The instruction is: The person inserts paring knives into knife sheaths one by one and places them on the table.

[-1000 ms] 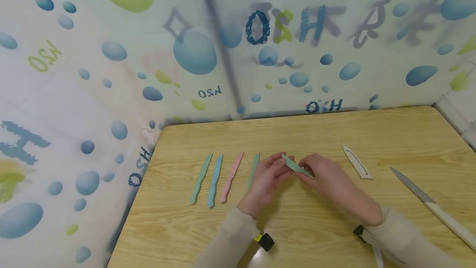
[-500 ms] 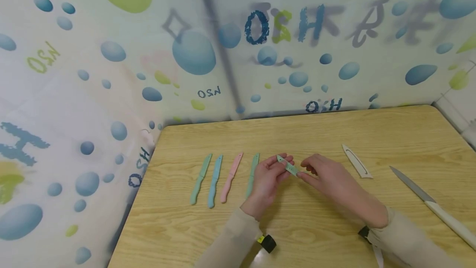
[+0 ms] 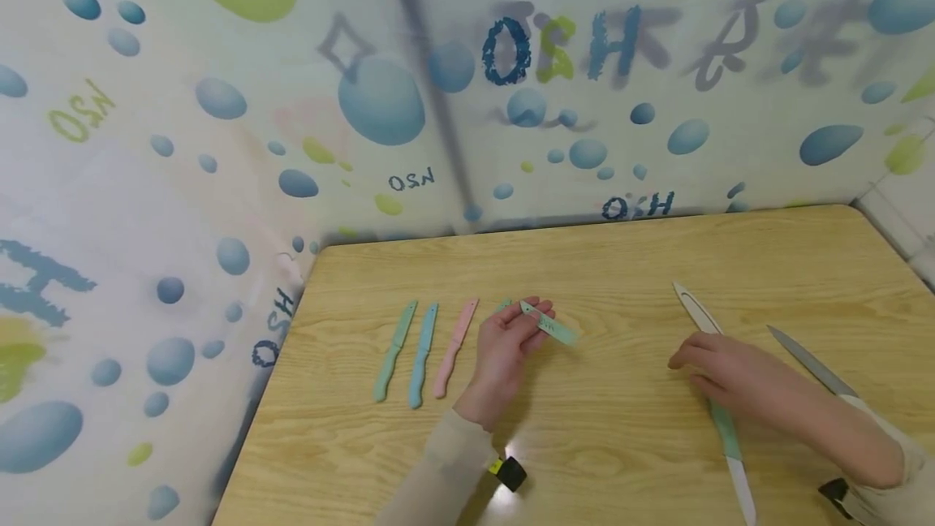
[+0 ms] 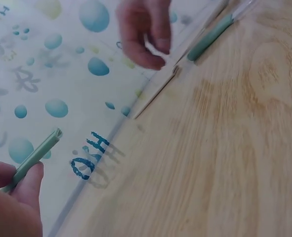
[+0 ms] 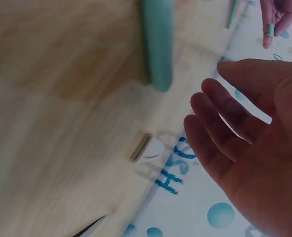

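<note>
My left hand [image 3: 502, 351] pinches a green knife sheath [image 3: 561, 331] between thumb and fingers, raised above the table. The left wrist view shows the mouth end of this sheath [image 4: 49, 141] pointing away from the thumb. Over the right part of the table, my right hand [image 3: 760, 376] has loosely bent fingers with nothing between them. Below it lies a knife with a green handle [image 3: 725, 431] and a pale blade [image 3: 741, 485]; the hand overlaps the handle's far end. In the right wrist view that handle [image 5: 158, 47] is apart from the fingers.
A white sheath [image 3: 697, 307] and a large white-handled knife [image 3: 809, 360] lie near my right hand. On the left are sheathed knives in green [image 3: 394, 351], blue [image 3: 422, 355] and pink [image 3: 454, 351]; another green one [image 3: 505, 303] is mostly hidden behind my left hand.
My right hand has left the green sheath and moved right, over the green-handled knife. The left hand has shifted slightly left with the sheath.
</note>
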Available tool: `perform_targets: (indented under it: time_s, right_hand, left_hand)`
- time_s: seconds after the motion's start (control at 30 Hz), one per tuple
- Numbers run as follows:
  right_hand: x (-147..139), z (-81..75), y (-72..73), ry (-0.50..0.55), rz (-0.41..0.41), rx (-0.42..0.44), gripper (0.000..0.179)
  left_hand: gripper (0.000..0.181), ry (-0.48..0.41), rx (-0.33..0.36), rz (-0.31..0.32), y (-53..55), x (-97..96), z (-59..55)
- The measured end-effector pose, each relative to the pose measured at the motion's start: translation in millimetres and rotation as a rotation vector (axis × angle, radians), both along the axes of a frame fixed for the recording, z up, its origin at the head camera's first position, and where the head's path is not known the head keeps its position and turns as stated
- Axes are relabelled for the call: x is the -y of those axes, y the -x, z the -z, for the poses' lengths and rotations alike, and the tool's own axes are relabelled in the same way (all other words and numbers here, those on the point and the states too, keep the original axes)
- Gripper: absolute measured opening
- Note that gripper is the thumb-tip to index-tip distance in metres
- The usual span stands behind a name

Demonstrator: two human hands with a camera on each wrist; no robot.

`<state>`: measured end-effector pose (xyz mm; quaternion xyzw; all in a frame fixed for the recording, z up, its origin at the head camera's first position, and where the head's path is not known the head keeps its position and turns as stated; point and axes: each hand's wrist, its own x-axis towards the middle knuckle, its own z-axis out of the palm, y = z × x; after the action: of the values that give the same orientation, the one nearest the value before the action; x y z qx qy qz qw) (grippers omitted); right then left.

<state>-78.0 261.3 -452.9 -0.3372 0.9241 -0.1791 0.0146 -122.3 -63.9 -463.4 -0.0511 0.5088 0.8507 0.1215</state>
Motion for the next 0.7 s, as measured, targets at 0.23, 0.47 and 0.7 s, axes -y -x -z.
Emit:
perform_targets:
  time_s: [0.23, 0.47, 0.7]
  right_hand:
    - [-31.4, 22.9, -23.4, -0.003, -0.092, -0.213, 0.058]
    - [-40.4, 33.5, -39.9, -0.090, -0.061, -0.182, 0.071]
    - [-34.2, 40.8, -35.7, 0.044, -0.107, -0.262, 0.053]
  left_hand:
    - [0.039, -0.027, 0.009, -0.032, 1.3, 9.0, -2.1]
    - [0.041, -0.019, 0.011, -0.054, 2.4, 15.0, -3.2]
    - [0.041, -0.010, 0.009, -0.064, 2.6, 15.2, -3.7]
